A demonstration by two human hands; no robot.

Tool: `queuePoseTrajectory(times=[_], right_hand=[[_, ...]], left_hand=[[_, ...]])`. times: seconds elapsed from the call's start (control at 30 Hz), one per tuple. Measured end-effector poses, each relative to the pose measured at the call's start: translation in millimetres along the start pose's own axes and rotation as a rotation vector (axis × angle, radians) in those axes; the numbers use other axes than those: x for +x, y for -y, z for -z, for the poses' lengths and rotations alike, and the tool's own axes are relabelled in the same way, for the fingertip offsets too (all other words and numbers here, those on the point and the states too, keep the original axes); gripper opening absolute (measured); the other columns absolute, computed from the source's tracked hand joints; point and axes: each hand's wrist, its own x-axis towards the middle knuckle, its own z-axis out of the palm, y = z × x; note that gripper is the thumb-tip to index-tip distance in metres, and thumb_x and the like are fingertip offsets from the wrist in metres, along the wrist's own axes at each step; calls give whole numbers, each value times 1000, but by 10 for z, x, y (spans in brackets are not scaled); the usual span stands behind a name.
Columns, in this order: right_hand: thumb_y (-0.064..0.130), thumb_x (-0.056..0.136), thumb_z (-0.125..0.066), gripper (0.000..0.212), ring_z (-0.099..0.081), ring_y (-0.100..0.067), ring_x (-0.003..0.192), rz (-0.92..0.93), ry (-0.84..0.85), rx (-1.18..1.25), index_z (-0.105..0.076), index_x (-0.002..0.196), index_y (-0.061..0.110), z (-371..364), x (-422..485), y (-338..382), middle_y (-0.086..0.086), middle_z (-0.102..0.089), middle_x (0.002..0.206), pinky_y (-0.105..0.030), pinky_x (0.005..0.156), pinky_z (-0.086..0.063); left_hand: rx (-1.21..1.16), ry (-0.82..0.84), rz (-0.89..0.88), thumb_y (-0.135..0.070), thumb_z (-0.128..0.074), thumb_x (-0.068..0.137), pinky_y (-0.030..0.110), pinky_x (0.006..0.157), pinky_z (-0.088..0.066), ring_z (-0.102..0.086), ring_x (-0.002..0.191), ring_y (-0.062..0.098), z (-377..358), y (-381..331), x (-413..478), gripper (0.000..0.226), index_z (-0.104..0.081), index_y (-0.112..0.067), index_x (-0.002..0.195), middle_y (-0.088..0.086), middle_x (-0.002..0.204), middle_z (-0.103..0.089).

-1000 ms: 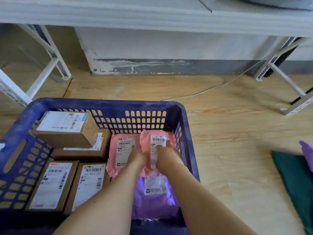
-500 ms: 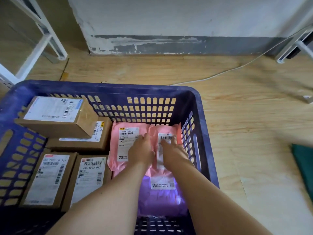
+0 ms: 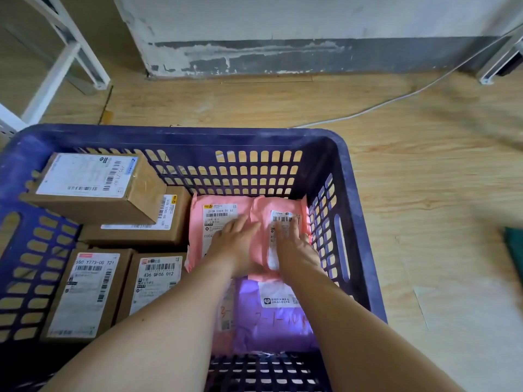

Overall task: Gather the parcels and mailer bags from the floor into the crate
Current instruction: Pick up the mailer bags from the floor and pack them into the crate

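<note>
parcels and mailer bags already sit inside a dark blue slotted plastic crate (image 3: 351, 193) on a wood-look floor (image 3: 424, 179), seen from above. 4 cardboard boxes fill its left half: a top box (image 3: 93, 185) rests tilted on a second box (image 3: 147, 230) at the far left, and 2 more lie flat side by side nearer, a left box (image 3: 85, 292) and a middle box (image 3: 152, 281). the right half holds 3 soft bags: a left pink mailer (image 3: 209, 219) and a right pink mailer (image 3: 283, 210) side by side against the far wall, their near ends overlapping a purple mailer (image 3: 271, 326). both hands lie flat with straight fingers and grip nothing. the left hand (image 3: 235, 244) presses where the 2 pink bags meet, and the right hand (image 3: 294, 247) presses the right pink mailer's label. the step looks like settling the latest bag, so the gathering seems well along. on the floor at the right edge is a sliver of something dark green (image 3: 513, 250); whether it is another bag cannot be told, and anything outside the view is unknown. the crate's right wall stands between the hands and that item. a white cable (image 3: 396, 100) runs across the far floor, with white metal frame legs (image 3: 65, 60) at the far left and a scuffed wall (image 3: 283, 18) beyond.
</note>
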Motion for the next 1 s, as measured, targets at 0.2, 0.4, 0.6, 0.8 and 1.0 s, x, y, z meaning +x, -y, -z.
queuePoseTrajectory(times=[0.2, 0.4, 0.6, 0.8, 1.0], right_hand=[[10, 80, -71, 111, -1, -34, 146, -9, -1, 33, 15, 149, 25, 63, -10, 18, -6, 28, 154, -43, 97, -49], [5, 81, -67, 110, 1, -34, 146, -22, -25, 36, 17, 148, 30, 75, 25, 40, -4, 31, 153, -41, 92, -50], [0, 82, -63, 110, 0, -36, 146, -24, -36, 5, 20, 146, 32, 32, 90, 62, -5, 32, 153, -38, 89, -53], [2, 81, -67, 113, 1, -36, 146, -32, 8, 21, 21, 146, 32, 52, 80, 58, -8, 31, 153, -43, 92, -50], [-10, 81, -58, 102, -13, -38, 144, 43, -2, 76, 5, 151, 30, 238, -194, 77, -9, 10, 159, -47, 104, -42]], left_hand=[[119, 33, -13, -75, -62, 61, 50, 117, -9, 9, 146, 29, -32, -36, 0, 120, 1, -27, 151, 6, 157, 19], [159, -10, -7, -72, -61, 67, 51, 116, -8, 9, 146, 31, -162, -19, 60, 115, 4, -28, 151, 9, 157, 19], [172, -20, 6, -69, -63, 68, 52, 115, -7, 10, 146, 31, -203, -11, 100, 112, 0, -28, 151, 8, 157, 20], [132, 24, 15, -69, -68, 63, 53, 116, -11, 7, 146, 30, -102, -50, 65, 116, -5, -27, 150, 6, 158, 14], [84, 15, 40, -42, -75, 73, 46, 113, -26, -16, 143, 28, 212, -86, -133, 98, -15, -27, 149, 6, 156, -15]])
